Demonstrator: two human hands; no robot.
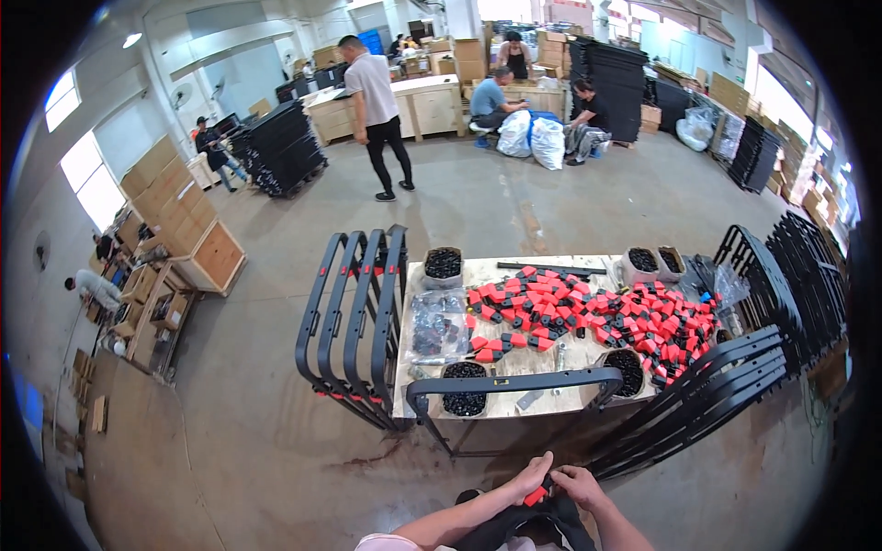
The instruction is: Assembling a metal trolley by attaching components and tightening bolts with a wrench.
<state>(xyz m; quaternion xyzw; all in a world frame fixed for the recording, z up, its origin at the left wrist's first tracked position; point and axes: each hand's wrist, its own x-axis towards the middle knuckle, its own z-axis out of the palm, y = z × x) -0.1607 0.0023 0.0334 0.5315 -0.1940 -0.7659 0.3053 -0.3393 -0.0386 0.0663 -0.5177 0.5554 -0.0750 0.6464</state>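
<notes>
A: So, where did both hands stand at this entry?

B: The left hand (531,477) and the right hand (579,482) met at the lower edge, fingers pressed together around a small red-and-black plastic cap (536,497), seemingly at the near end of a black tubular metal frame (514,381) that leaned against the pale wooden workbench (514,409).

A: Progress, by the look of it?

B: Early to middling, I judged. A large heap of loose red-and-black plastic caps (597,312) lay on the bench, well apart from the hands. A row of black tubular frames with red fittings (354,321) stood upright at the bench's left. A slanted stack of black frames (707,386) rested at its right; whether those had fittings I could not tell.

A: Other stock?

B: Round tubs of small black parts (464,386) sat on the bench.
</notes>
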